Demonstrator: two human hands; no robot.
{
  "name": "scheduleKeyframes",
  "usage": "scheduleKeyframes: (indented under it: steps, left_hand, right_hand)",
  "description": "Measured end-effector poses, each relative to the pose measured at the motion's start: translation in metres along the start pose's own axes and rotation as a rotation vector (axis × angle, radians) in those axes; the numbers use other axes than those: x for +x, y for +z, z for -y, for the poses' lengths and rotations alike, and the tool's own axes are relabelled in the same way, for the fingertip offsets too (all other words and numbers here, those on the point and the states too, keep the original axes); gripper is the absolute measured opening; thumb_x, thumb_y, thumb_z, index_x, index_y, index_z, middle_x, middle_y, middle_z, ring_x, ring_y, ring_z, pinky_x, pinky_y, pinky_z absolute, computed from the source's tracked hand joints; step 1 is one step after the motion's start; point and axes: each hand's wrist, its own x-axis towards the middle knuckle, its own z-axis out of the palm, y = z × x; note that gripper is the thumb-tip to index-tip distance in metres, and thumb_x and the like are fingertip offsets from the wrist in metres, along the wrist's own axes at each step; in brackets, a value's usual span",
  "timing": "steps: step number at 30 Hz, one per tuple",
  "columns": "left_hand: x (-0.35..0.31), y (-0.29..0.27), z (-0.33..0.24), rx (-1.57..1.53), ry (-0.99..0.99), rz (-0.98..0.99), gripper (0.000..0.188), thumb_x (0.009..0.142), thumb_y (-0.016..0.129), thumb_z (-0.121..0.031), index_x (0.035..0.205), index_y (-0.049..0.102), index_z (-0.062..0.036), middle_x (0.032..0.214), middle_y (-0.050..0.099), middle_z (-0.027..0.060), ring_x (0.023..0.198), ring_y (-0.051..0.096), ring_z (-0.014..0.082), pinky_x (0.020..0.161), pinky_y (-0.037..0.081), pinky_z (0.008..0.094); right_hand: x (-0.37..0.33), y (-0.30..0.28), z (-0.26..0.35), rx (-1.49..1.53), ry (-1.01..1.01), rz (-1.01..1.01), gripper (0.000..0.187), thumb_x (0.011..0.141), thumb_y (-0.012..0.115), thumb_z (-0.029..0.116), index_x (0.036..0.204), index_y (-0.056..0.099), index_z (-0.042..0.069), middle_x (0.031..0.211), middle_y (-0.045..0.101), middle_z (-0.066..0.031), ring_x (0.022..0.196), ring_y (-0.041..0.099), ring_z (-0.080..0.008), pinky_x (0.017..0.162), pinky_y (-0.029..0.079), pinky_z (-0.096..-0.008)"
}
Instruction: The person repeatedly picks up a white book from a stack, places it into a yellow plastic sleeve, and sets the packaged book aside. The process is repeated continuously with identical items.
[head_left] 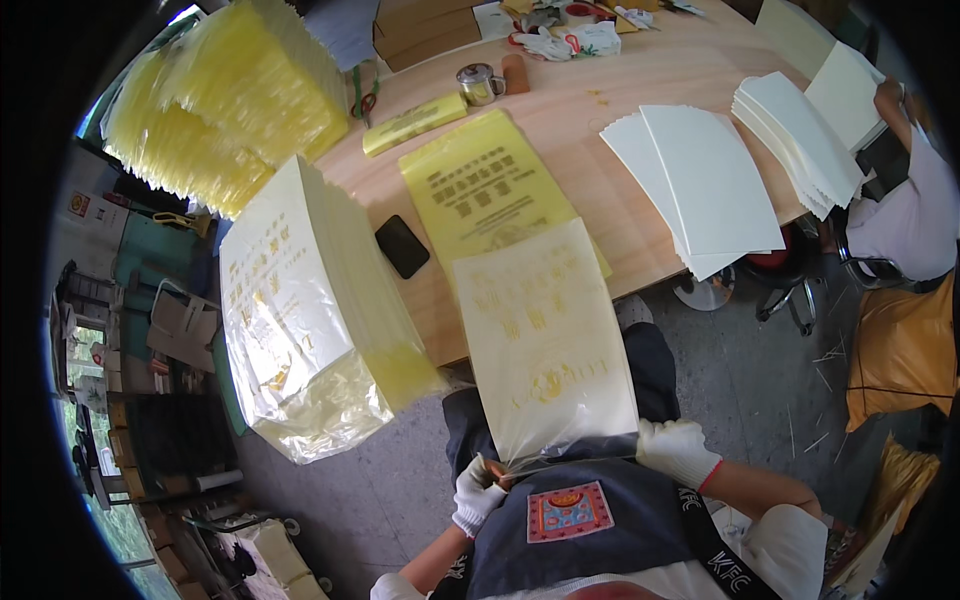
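A clear plastic bag (545, 350) with yellow print lies over the table's front edge and my lap, a white board inside it. My gloved left hand (480, 492), its fingertips bare, pinches the near left corner of the bag's mouth. At the near right corner my gloved right hand (678, 452) is closed on the bag's edge; its fingertips are partly hidden. Beneath the bag's far end lies a pile of flat yellow printed bags (480, 180). To the left stands a tall stack of bagged boards (300, 310), jutting past the table edge.
A black phone (402, 246) lies between the stacks. White boards (710, 190) are fanned at right, near another board pile (795, 140) and a seated person (905, 200). Farther back are a metal mug (478, 85), scissors (367, 103) and a big yellow bag pile (230, 90).
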Motion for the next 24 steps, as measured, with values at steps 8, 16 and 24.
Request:
scheduleKeyframes:
  steps: [8, 16, 24]
  left_hand:
    - [0.023, -0.001, 0.01, 0.215, 0.192, -0.001, 0.017, 0.077, 0.068, 0.001, 0.077, 0.052, -0.0065, 0.071, 0.057, 0.0015, 0.064, 0.051, 0.0094, 0.06, 0.045, 0.0249]
    - [0.036, 0.003, 0.022, 0.45, 0.286, -0.158, 0.02, 0.076, 0.073, -0.004, 0.078, 0.053, -0.0063, 0.067, 0.053, 0.0032, 0.059, 0.049, 0.0122, 0.056, 0.043, 0.0274]
    - [0.053, -0.002, 0.021, 0.783, 0.285, -0.431, 0.029, 0.069, 0.078, -0.009, 0.09, 0.058, -0.0078, 0.079, 0.057, 0.0073, 0.065, 0.058, 0.0249, 0.061, 0.05, 0.0355]
  right_hand:
    - [0.022, 0.002, -0.031, 0.271, -0.195, 0.066, 0.022, 0.078, 0.057, 0.024, 0.061, 0.059, 0.01, 0.058, 0.062, -0.0075, 0.049, 0.063, -0.0252, 0.042, 0.046, -0.0387]
    - [0.161, 0.02, -0.093, 0.888, 0.235, 0.006, 0.033, 0.094, 0.052, 0.04, 0.108, 0.063, 0.011, 0.095, 0.071, -0.0106, 0.088, 0.068, -0.0307, 0.076, 0.052, -0.0395]
    - [0.337, 0.104, -0.123, 0.812, 0.532, -0.266, 0.059, 0.085, 0.063, 0.044, 0.133, 0.053, 0.009, 0.121, 0.064, -0.0174, 0.109, 0.061, -0.0318, 0.093, 0.046, -0.0384]
